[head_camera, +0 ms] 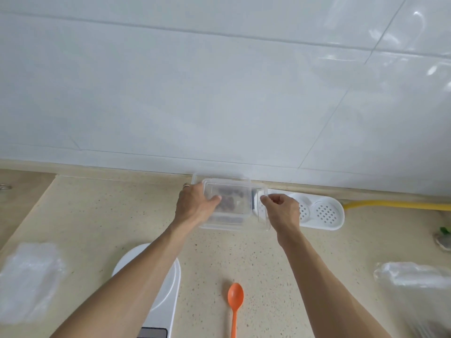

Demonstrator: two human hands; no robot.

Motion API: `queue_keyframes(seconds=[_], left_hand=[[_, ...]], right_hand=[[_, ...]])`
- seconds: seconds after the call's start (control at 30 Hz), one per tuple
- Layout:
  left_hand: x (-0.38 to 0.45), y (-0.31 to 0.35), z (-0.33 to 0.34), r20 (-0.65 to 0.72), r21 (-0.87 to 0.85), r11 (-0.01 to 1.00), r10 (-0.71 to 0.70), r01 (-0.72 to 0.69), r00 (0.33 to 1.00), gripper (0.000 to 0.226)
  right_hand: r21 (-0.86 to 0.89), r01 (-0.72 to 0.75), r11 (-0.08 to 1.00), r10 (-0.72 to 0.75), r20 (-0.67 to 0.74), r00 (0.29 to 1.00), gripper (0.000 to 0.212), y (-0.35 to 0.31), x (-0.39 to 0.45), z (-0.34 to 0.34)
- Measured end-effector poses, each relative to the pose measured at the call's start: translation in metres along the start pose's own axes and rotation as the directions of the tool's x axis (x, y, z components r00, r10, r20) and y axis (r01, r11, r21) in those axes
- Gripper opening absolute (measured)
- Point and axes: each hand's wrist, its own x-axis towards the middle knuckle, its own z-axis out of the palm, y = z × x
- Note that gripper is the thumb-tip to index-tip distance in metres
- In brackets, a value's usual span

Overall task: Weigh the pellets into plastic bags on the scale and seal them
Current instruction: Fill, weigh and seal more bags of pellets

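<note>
A clear plastic container (227, 222) with dark pellets (229, 200) inside stands on the counter by the wall. My left hand (195, 203) grips its left side, thumb over the rim. My right hand (283, 211) pinches the clear lid (260, 191) at the container's right edge. A white scale (170, 284) lies near me, partly hidden under my left forearm. An orange spoon (235, 301) lies to the right of the scale. Clear plastic bags lie in a pile at the left (29, 279) and another at the right (412, 276).
A white perforated holder (324, 212) sits right of the container against the tiled wall. A yellow hose (395, 204) runs along the back right. The beige speckled counter (97, 215) stretches between scale and wall.
</note>
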Motion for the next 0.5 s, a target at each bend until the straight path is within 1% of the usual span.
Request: queue_keyframes(seconds=[0.1, 0.2, 0.27, 0.33, 0.4, 0.5], left_hand=[[0.015, -0.016, 0.001, 0.004, 0.064, 0.997, -0.031, 0.031, 1.0, 0.055], [0.026, -0.026, 0.007, -0.053, 0.139, 0.99, 0.01, -0.002, 0.999, 0.044], [0.032, -0.029, 0.009, -0.094, 0.17, 0.985, 0.052, -0.036, 0.994, 0.044], [0.036, -0.03, 0.009, -0.103, 0.178, 0.983, 0.067, -0.048, 0.992, 0.047], [0.039, -0.032, 0.009, -0.097, 0.146, 0.988, 0.06, -0.045, 0.993, 0.047], [0.044, -0.035, 0.009, -0.067, 0.127, 0.99, 0.065, -0.056, 0.996, 0.052]], right_hand=[[-0.059, 0.023, 0.998, -0.019, 0.064, 0.998, 0.014, -0.005, 0.01, 0.018], [-0.11, 0.03, 0.993, -0.017, 0.114, 0.993, 0.007, -0.004, 0.018, 0.03], [-0.125, 0.029, 0.992, -0.014, 0.117, 0.993, 0.018, -0.003, 0.022, 0.035], [-0.123, 0.026, 0.992, -0.012, 0.114, 0.993, 0.018, -0.002, 0.026, 0.038], [-0.096, 0.024, 0.995, -0.013, 0.112, 0.994, 0.019, -0.001, 0.03, 0.041], [-0.081, 0.029, 0.996, -0.02, 0.103, 0.994, 0.018, 0.0, 0.031, 0.043]])
